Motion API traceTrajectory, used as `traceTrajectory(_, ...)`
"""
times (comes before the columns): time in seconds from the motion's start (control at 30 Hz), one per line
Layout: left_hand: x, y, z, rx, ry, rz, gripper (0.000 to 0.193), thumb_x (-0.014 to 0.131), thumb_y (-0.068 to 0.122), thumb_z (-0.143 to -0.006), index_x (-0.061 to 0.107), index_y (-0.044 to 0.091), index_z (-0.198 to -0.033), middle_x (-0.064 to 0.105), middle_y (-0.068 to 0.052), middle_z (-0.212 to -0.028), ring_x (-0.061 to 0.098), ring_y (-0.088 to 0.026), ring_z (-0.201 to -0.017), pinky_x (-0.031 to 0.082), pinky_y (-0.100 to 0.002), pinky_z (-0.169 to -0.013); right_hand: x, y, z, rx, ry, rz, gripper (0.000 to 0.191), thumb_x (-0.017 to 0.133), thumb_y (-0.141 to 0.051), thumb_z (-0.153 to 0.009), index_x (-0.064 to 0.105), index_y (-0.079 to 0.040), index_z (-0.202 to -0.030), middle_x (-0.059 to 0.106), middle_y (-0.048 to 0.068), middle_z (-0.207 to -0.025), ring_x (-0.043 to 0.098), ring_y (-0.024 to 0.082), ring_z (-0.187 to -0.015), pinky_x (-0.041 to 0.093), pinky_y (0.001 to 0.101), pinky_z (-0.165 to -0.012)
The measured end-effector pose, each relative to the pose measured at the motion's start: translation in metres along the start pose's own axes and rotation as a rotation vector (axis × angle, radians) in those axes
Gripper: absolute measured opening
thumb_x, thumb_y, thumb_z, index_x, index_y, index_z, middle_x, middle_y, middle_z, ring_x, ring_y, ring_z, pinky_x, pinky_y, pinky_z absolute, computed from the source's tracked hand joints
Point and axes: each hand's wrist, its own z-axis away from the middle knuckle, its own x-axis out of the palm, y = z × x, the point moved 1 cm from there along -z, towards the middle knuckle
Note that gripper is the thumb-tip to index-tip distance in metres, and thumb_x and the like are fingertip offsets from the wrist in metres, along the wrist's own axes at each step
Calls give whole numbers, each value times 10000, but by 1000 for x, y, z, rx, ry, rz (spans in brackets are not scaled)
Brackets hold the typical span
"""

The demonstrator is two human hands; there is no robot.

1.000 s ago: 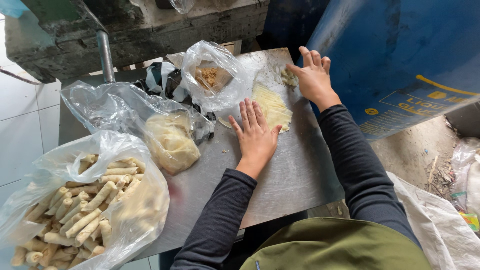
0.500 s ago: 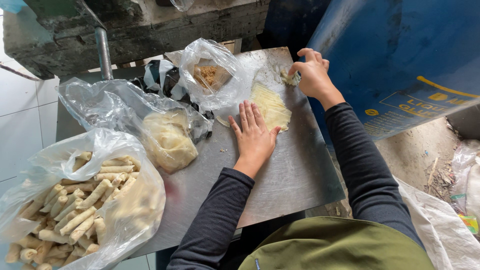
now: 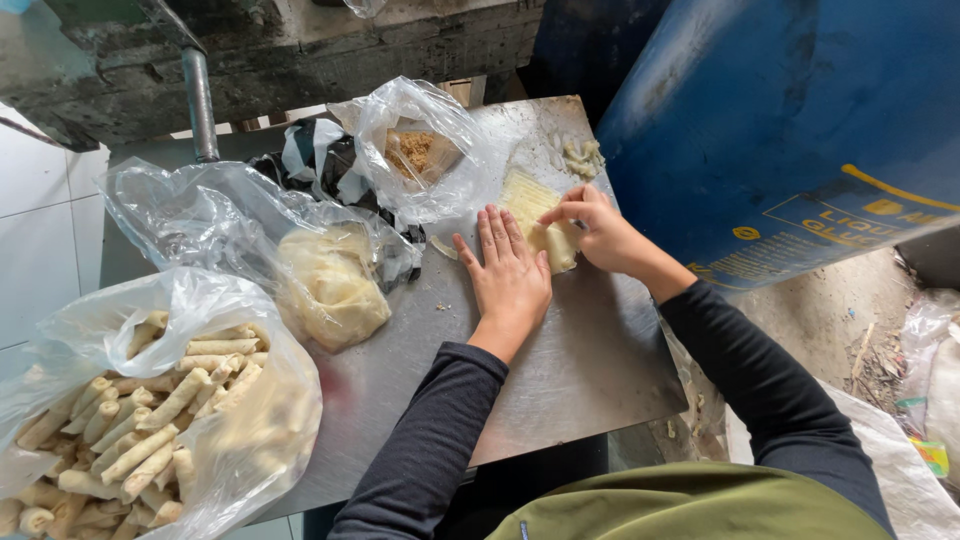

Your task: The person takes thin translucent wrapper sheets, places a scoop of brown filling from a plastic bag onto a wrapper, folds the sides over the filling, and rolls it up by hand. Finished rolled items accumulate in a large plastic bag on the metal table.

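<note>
Occupying most of the view, the metal bench [image 3: 560,380] carries every item; a blue drum [image 3: 800,130] stands against its right edge. At the near left corner sits a large clear bag of finished rolls [image 3: 150,420], pale cylinders piled loosely. Farther in along the left side lies a second clear bag of stacked wrapper sheets [image 3: 325,285]. Near the far edge a smaller open bag of brown crumbly filling [image 3: 415,150] stands, with dark plastic beside it. A small heap of pale scraps [image 3: 583,155] rests at the far right corner.

The pale wrapper sheet [image 3: 535,205] lies on the bench toward the far right, its long axis running from the far edge back toward the person. Its near end is partly folded or rolled.

The left hand [image 3: 508,275] lies flat, palm down, fingers extended and close together, with the fingertips touching the left margin of the sheet. It grips nothing. The right hand [image 3: 600,230] is curled over the near right portion of the sheet, fingers bent narrow and pinching the folded edge. The sheet therefore lies directly ahead of the left fingers and under the right fingers; the right hand is the nearer.

The filling bag stands just beyond the sheet to the left. Nothing lies between either hand and the sheet.
</note>
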Motion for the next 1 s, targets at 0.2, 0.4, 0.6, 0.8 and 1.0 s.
traceTrajectory(0.2, -1, 0, 2, -9, -30, -6, 798, 417, 439, -995, 229, -89, -1563, 147, -277, -1665, 91, -375, -1563, -17, -696, -1191, -7, -3, 27, -395, 171, 820, 688, 593, 62, -807, 690, -401, -1307, 519, 6, -1264, 454, 198, -1181, 317, 378, -968)
traceTrajectory(0.4, -3, 1, 3, -9, -7, 10, 809, 428, 434, -988, 227, -98, -1564, 140, -280, -1669, 90, -370, -1568, -17, -689, -1196, -31, -5, 13, -708, 245, 1660, 567, 519, -208, -1043, 459, -299, -1599, 486, -43, -1292, 404, 133, -1146, 280, 360, -926)
traceTrajectory(0.6, -5, 2, 4, -8, -69, -23, 820, 437, 432, -983, 211, -105, -1560, 114, -285, -1667, 67, -373, -1566, -19, -693, -1186, -50, -6, 12, -829, 227, 1526, 811, 559, -42, -1026, 220, -424, -1656, 420, -28, -1135, 397, 144, -1091, 274, 368, -962)
traceTrajectory(0.8, -8, 4, 6, -17, -55, -4, 822, 438, 439, -981, 218, -100, -1562, 107, -286, -1669, 62, -371, -1568, -11, -693, -1193, -46, -3, 8, -886, 161, 1563, 887, 539, -3, -1012, 132, -465, -1650, 387, -63, -1035, 379, 111, -1009, 265, 351, -908)
traceTrajectory(1.0, -9, 4, 7, -19, -49, 3, 813, 444, 432, -983, 237, -101, -1560, 121, -289, -1669, 70, -376, -1569, -2, -699, -1194, -43, 4, -1, -922, 126, 1531, 686, 444, -292, -1066, 144, -471, -1657, 434, -85, -1068, 398, 89, -1022, 269, 332, -887)
